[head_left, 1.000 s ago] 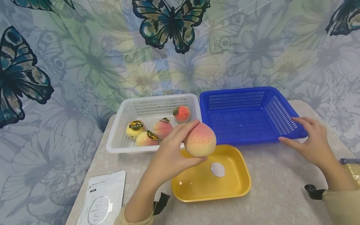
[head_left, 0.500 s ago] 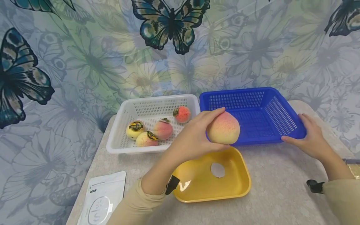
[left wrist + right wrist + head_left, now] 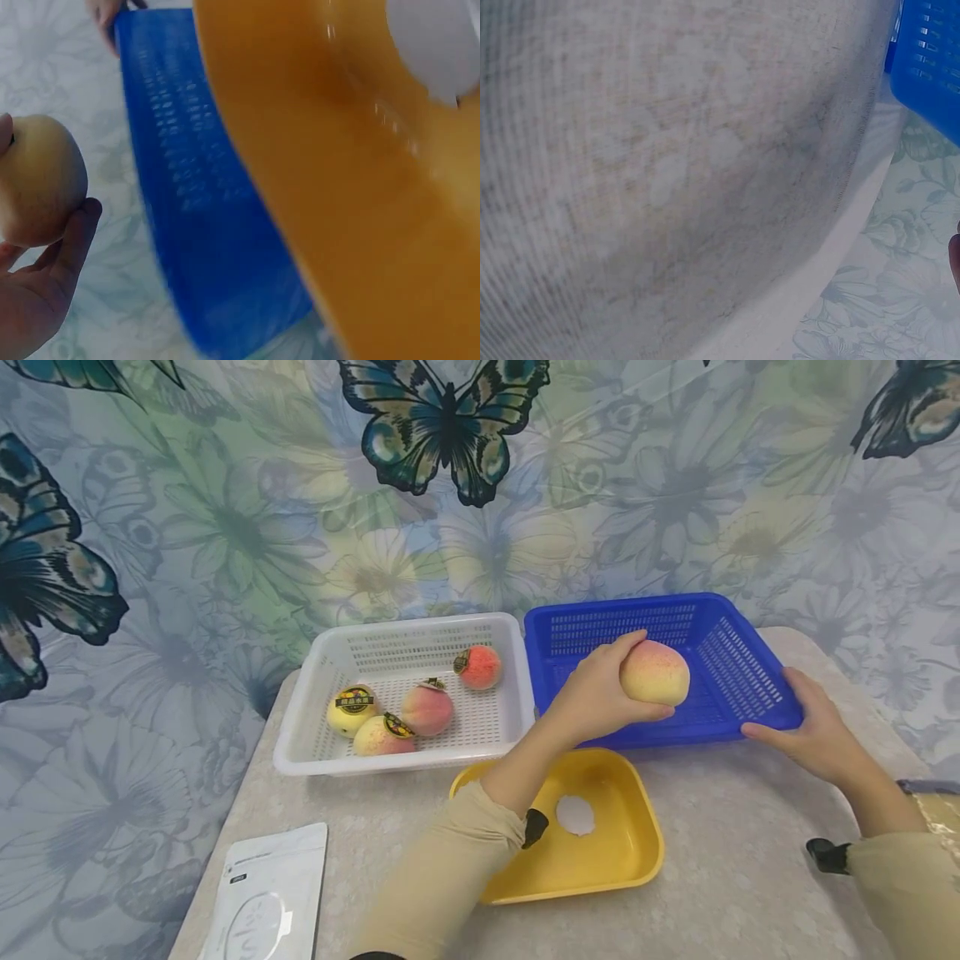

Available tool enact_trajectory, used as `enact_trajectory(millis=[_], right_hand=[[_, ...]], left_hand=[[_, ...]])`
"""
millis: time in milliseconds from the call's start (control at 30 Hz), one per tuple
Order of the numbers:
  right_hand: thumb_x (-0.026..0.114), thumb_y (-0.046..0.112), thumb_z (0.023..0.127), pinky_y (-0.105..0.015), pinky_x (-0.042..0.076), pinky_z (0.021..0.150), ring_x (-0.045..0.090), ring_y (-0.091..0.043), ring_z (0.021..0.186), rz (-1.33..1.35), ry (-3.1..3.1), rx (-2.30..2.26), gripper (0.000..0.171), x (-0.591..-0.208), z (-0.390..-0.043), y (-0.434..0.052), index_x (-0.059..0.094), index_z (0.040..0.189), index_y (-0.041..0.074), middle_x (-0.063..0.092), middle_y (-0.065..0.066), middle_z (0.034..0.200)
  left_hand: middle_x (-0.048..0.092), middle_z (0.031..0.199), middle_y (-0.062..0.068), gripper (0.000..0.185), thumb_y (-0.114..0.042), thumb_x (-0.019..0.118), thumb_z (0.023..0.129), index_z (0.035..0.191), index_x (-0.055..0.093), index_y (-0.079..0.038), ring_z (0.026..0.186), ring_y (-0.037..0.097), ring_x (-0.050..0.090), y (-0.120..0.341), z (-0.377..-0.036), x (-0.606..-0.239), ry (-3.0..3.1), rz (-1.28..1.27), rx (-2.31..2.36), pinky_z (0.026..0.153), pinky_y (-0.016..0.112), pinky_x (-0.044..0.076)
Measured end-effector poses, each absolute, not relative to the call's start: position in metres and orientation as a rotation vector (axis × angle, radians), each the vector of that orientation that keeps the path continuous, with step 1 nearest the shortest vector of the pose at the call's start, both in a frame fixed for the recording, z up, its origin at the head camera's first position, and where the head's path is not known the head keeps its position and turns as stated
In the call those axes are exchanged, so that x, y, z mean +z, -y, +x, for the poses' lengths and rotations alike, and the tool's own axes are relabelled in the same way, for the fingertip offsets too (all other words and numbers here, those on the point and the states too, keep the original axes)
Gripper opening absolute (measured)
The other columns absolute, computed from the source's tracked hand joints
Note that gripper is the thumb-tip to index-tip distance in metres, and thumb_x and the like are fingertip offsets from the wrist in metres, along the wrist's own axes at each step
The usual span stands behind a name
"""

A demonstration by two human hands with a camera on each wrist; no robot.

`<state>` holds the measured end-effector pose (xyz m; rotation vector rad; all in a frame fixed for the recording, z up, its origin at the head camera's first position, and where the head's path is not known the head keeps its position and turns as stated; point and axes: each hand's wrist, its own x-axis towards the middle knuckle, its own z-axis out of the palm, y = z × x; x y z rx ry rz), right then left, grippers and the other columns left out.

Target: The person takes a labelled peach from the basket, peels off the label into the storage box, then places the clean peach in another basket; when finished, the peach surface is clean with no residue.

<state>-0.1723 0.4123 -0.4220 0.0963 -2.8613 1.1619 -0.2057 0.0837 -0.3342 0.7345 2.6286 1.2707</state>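
Note:
My left hand (image 3: 597,692) grips a large pink-and-yellow peach (image 3: 656,675) from its left side, above the blue basket (image 3: 720,739). In the left wrist view the same peach (image 3: 46,176) sits between the thumb and fingers. At the basket's near right corner, my right hand (image 3: 813,731) holds on, thumb along the front and fingers on the right side. Only a fingertip of it shows at the edge of the right wrist view. No fruit is visible inside the blue basket.
A white basket (image 3: 405,766) left of the blue one holds several peach-like fruits with black-and-gold labels, one of them redder (image 3: 482,668). In front lies a yellow tray (image 3: 615,860) with a white round patch (image 3: 575,816). A white pouch (image 3: 270,885) rests at the table's left.
My left hand has carried the peach rightward, from over the yellow tray to above the blue basket. The right hand has closed in on the blue basket's corner.

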Motion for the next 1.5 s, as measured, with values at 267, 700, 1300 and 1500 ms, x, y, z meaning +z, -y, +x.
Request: enact_trajectory(millis=[267, 700, 1300, 1500], right_hand=[[0.074, 0.032, 0.088, -0.075, 0.004, 0.114, 0.003, -0.059, 0.145, 0.066, 2.853, 1.156, 0.108, -0.424, -0.17, -0.417, -0.001, 0.158, 0.001, -0.001, -0.035, 0.161], [0.077, 0.033, 0.086, -0.074, 0.007, 0.114, 0.004, -0.057, 0.146, 0.068, 2.865, 1.122, 0.11, -0.424, -0.174, -0.412, 0.0, 0.158, 0.001, 0.0, -0.033, 0.162], [0.077, 0.037, 0.085, -0.075, 0.008, 0.114, 0.003, -0.056, 0.147, 0.02, 2.902, 1.086, 0.112, -0.421, -0.174, -0.411, -0.001, 0.159, 0.004, -0.002, -0.031, 0.163], [0.076, 0.039, 0.086, -0.075, 0.008, 0.113, 0.002, -0.057, 0.147, 0.009, 2.912, 1.079, 0.113, -0.422, -0.174, -0.412, -0.002, 0.159, 0.005, -0.003, -0.031, 0.163]], left_hand=[[0.062, 0.13, -0.005, 0.093, -0.04, 0.089, 0.07, 0.147, 0.039, -0.022, 0.108, 0.013, 0.062, -0.139, -0.222, -0.362, -2.598, 0.484, 1.461, 0.082, 0.027, 0.055], [0.06, 0.131, 0.0, 0.086, -0.045, 0.088, 0.07, 0.144, 0.05, -0.024, 0.113, 0.016, 0.06, -0.179, -0.243, -0.392, -2.718, 0.361, 1.282, 0.086, 0.029, 0.054], [0.061, 0.136, -0.003, 0.074, -0.044, 0.081, 0.079, 0.144, 0.052, -0.023, 0.123, 0.016, 0.058, -0.185, -0.25, -0.401, -2.696, 0.432, 0.72, 0.102, 0.03, 0.049], [0.06, 0.138, -0.004, 0.077, -0.048, 0.081, 0.079, 0.145, 0.05, -0.023, 0.124, 0.015, 0.057, -0.183, -0.248, -0.401, -2.642, 0.42, 0.83, 0.103, 0.031, 0.049]])
